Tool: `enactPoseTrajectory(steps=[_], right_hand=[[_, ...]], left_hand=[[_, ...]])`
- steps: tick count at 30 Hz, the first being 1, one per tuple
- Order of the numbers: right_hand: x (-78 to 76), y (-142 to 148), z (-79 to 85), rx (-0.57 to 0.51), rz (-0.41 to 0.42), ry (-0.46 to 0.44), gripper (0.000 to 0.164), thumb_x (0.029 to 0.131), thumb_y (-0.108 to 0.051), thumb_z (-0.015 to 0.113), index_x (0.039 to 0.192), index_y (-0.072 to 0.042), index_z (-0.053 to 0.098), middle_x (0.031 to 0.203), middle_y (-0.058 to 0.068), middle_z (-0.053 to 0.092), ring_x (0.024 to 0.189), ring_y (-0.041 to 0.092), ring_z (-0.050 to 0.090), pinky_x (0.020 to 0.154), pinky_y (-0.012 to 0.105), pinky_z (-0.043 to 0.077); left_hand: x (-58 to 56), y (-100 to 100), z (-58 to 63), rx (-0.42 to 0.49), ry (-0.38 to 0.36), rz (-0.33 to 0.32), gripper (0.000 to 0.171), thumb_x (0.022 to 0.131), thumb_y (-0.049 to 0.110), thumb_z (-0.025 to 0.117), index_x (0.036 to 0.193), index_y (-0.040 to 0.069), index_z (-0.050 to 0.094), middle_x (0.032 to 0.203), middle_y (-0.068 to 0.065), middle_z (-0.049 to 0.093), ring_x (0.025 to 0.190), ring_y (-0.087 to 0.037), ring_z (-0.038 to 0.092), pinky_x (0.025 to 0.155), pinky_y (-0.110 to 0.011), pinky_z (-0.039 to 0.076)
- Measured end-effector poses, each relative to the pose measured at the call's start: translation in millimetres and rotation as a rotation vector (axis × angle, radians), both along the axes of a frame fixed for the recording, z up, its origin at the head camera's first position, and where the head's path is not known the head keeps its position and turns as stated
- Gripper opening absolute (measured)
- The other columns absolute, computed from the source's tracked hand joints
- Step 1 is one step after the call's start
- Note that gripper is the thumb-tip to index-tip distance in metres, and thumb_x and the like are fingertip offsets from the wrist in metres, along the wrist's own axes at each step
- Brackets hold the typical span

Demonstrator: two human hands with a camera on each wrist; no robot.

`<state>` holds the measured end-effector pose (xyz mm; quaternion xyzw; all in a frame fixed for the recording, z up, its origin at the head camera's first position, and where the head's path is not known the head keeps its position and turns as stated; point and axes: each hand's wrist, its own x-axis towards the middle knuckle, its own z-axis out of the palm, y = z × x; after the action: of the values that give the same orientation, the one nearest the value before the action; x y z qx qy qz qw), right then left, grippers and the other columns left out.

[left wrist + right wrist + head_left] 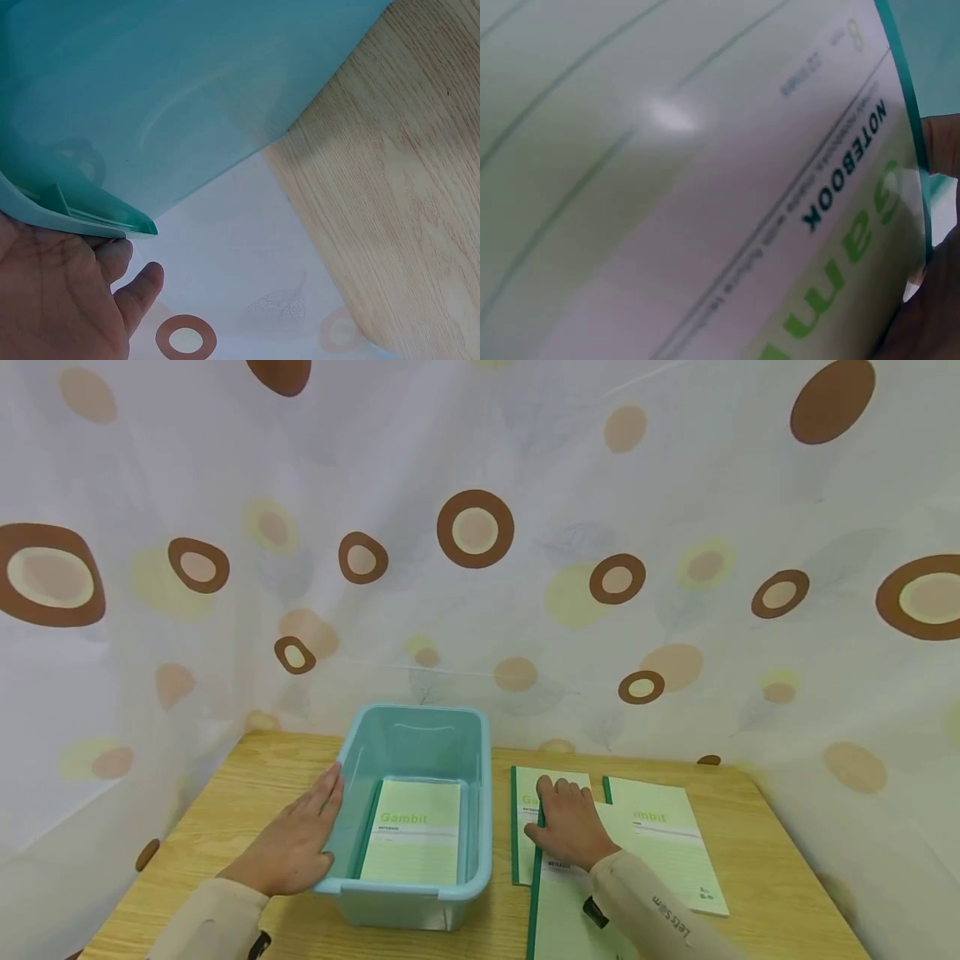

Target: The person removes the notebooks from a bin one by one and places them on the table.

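My left hand [300, 839] lies along the left rim of a light blue plastic bin [483, 793], its fingers stretched out against the side. From the left wrist view, that hand [60, 300] is just beneath the rim. Inside the bin lies a pale green Gambit notebook [412, 843] with a green spine. My right hand [566, 822] grips the top of another notebook [570, 918] by its spine edge. The right wrist view shows this notebook's cover [705, 195] close up, tilted, with the fingers [941, 146] at its green spine.
Beneath and behind the held notebook, a second notebook [521, 843] lies on the wooden table [772, 877]. A further notebook [678, 852] lies to the right, partly covered. A white sheet [420, 618] with brown circles hangs behind the table and along both sides.
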<state>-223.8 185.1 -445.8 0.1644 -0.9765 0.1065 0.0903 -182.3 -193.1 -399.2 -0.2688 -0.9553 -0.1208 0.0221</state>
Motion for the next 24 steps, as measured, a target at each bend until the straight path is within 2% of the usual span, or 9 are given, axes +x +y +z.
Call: enactPoseTrajectory(steps=[5,12,16,24], right_hand=[[1.5,-2.3,-26.3,-0.028,0.003,-0.054,0.034,0.080,-0.026,0.069,0.093,-0.008,0.043,0.076,0.002,0.034,0.069,0.020,0.030,0.068,0.037,0.025],[6.7,-8.0,-48.0,-0.058,0.025,-0.113,0.034,0.080,-0.026,0.066,0.097,-0.006,0.045,0.078,0.003,0.036,0.071,0.021,0.032,0.068,0.039,0.028],[8.0,-12.3,-55.0,-0.051,0.031,-0.109,0.035,0.080,-0.027,0.066,0.096,-0.006,0.044,0.079,0.002,0.036,0.071,0.020,0.032,0.067,0.037,0.029],[14.5,-21.2,-55.3,-0.041,0.017,-0.125,0.032,0.080,-0.026,0.064,0.089,-0.006,0.040,0.075,0.004,0.033,0.068,0.020,0.031,0.064,0.035,0.027]], left_hand=[[0.8,-0.1,2.1,-0.001,-0.012,-0.003,0.076,0.077,0.005,0.050,0.144,-0.017,0.023,0.155,-0.031,0.013,0.141,-0.045,0.021,0.105,-0.058,0.030],[2.3,0.3,3.6,-0.011,-0.013,-0.008,0.076,0.077,0.004,0.049,0.144,-0.017,0.023,0.155,-0.031,0.013,0.141,-0.044,0.020,0.106,-0.057,0.029],[2.0,0.0,3.4,-0.017,-0.009,-0.005,0.076,0.076,0.005,0.049,0.144,-0.018,0.023,0.154,-0.031,0.013,0.141,-0.044,0.020,0.106,-0.058,0.030],[0.5,-0.2,1.9,-0.012,-0.009,0.004,0.077,0.078,0.005,0.051,0.145,-0.017,0.021,0.155,-0.031,0.012,0.141,-0.045,0.019,0.106,-0.059,0.029]])
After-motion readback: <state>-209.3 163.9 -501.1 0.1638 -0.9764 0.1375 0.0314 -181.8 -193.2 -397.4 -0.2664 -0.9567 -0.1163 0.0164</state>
